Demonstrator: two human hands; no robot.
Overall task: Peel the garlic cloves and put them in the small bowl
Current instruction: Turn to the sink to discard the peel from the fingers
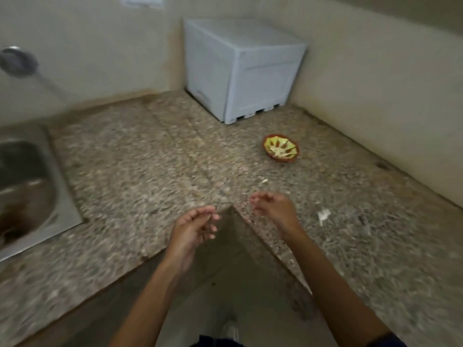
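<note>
Both forearms reach up from the lower edge over the inner corner of the speckled tabletop (130, 166). Left hand (194, 229) hangs with fingers loosely curled and seems to hold nothing; right hand (271, 207) is likewise loosely curled, though blur hides whether it pinches anything. Small bowl (281, 148), yellow-green with a red rim, sits well beyond the right hand, pale pieces inside. Near it stands a white box (240, 68). Pale scraps (323, 215) lie right of the right hand. A steel sink (30, 186) lies at left.
</note>
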